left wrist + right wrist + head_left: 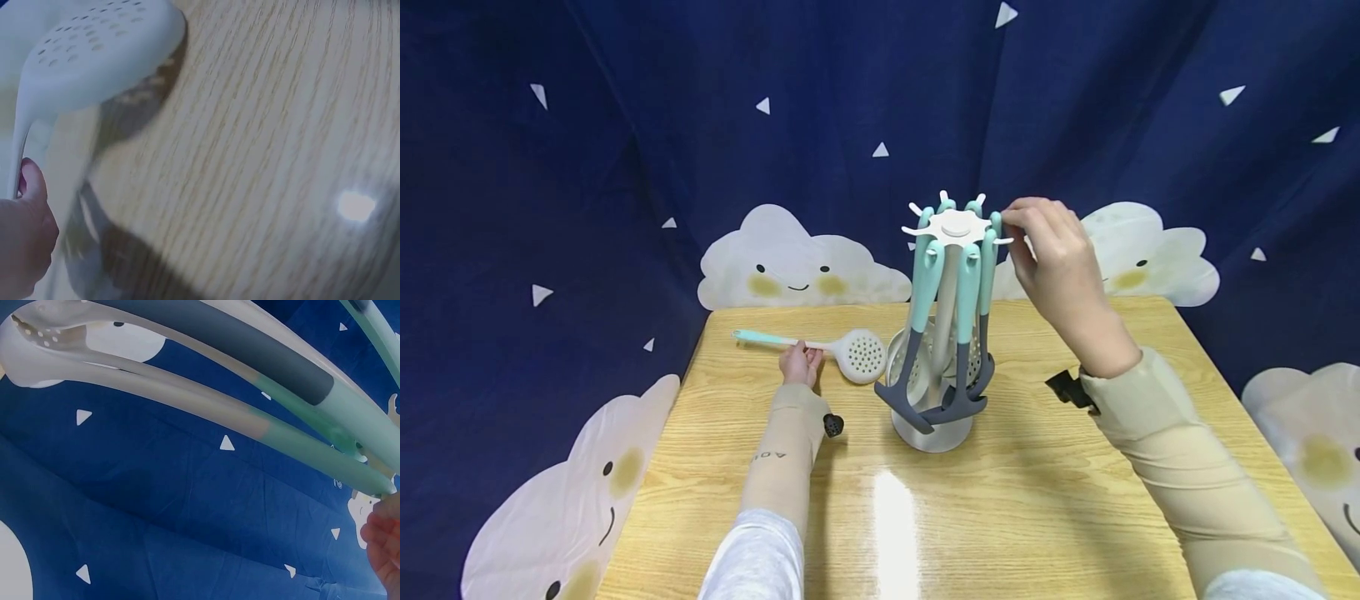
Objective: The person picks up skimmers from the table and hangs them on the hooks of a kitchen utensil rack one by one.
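Observation:
My left hand (801,364) grips the pale stem of a skimmer (861,356) with a mint handle end, low over the table's left side. In the left wrist view, the skimmer's perforated head (100,53) casts a shadow on the wood. My right hand (1054,258) is at the top of a white rotating utensil rack (957,225), pinching the mint handle's top end on a hanging utensil (325,459). Its stem is pale; its rounded head is only partly seen in the right wrist view.
Several utensils with mint handles hang around the rack, among them dark grey turners (962,404). The rack's round base (932,435) stands on the wooden table (1015,517). Behind hangs a dark blue curtain (820,158) with white clouds and triangles.

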`<state>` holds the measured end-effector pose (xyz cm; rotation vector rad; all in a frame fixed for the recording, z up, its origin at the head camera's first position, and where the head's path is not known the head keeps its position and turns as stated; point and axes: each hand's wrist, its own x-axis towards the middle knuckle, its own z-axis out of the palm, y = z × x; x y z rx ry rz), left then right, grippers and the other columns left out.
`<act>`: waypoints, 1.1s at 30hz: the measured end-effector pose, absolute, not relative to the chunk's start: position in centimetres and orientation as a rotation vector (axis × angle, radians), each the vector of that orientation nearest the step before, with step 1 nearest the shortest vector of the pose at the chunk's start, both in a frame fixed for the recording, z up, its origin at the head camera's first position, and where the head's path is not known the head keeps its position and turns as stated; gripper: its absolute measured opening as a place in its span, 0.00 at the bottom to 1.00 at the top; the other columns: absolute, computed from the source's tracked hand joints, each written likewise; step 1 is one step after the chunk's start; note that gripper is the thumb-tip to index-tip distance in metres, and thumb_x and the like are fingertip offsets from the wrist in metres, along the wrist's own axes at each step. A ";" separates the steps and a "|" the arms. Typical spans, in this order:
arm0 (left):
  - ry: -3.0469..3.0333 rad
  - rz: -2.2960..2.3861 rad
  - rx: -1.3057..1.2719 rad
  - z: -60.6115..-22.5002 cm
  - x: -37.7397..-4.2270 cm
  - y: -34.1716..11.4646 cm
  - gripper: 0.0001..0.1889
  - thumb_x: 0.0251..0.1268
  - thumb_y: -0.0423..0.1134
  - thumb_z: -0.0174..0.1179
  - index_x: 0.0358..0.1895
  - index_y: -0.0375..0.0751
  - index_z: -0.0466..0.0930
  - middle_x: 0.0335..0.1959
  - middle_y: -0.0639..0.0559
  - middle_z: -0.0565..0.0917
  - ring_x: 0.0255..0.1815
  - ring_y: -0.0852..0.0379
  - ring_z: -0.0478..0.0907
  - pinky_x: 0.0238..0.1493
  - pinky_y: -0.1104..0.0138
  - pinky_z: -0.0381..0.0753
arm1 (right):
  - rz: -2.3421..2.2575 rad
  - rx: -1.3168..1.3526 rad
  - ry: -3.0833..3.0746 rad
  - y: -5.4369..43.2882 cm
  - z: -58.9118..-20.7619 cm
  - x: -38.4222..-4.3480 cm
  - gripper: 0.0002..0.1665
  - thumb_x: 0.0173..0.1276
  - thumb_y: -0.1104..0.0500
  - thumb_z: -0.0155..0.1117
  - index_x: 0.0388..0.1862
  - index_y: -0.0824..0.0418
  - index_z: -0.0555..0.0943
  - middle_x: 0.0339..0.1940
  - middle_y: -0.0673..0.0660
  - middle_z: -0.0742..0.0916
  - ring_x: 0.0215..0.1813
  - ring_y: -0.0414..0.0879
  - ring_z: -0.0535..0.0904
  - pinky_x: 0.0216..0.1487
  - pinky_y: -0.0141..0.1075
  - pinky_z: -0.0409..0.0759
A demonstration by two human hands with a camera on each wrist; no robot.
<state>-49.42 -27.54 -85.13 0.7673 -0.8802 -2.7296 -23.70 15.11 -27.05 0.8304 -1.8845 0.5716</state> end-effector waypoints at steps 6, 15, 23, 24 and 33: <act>-1.027 -2.601 0.811 -71.1 -41.5 -23.2 0.15 0.61 0.38 0.59 0.46 0.41 0.63 0.36 0.47 0.70 0.32 0.56 0.72 0.38 0.63 0.78 | 0.578 0.824 -1.884 15.2 -27.1 -23.7 0.11 0.54 0.80 0.54 0.35 0.72 0.75 0.36 0.64 0.81 0.38 0.58 0.74 0.35 0.46 0.69; -1.289 -2.443 0.780 -60.2 -36.4 -19.7 0.17 0.59 0.34 0.59 0.45 0.42 0.60 0.37 0.48 0.69 0.26 0.59 0.65 0.25 0.69 0.70 | 0.576 0.814 -1.888 15.2 -27.3 -23.7 0.11 0.54 0.80 0.55 0.35 0.71 0.76 0.36 0.64 0.81 0.38 0.58 0.75 0.35 0.47 0.70; -1.580 -2.326 0.628 -52.0 -32.0 -17.0 0.13 0.61 0.32 0.56 0.44 0.38 0.61 0.28 0.51 0.72 0.22 0.62 0.70 0.18 0.76 0.69 | 0.559 0.817 -1.902 15.2 -27.2 -23.6 0.10 0.55 0.79 0.54 0.36 0.71 0.75 0.36 0.64 0.81 0.38 0.58 0.75 0.36 0.46 0.70; -1.648 -2.314 0.632 -50.7 -31.3 -16.6 0.12 0.63 0.31 0.54 0.45 0.37 0.61 0.29 0.52 0.72 0.23 0.62 0.70 0.20 0.76 0.69 | 0.562 0.817 -1.900 15.2 -27.1 -23.6 0.10 0.55 0.79 0.54 0.36 0.71 0.75 0.36 0.64 0.81 0.38 0.58 0.75 0.36 0.46 0.70; -1.966 -2.220 0.407 -46.7 -29.6 -15.5 0.10 0.62 0.28 0.53 0.45 0.32 0.65 0.29 0.52 0.69 0.25 0.59 0.72 0.30 0.67 0.74 | 0.573 0.821 -1.887 15.2 -27.1 -23.6 0.10 0.56 0.79 0.54 0.36 0.72 0.76 0.36 0.64 0.81 0.38 0.58 0.75 0.36 0.46 0.70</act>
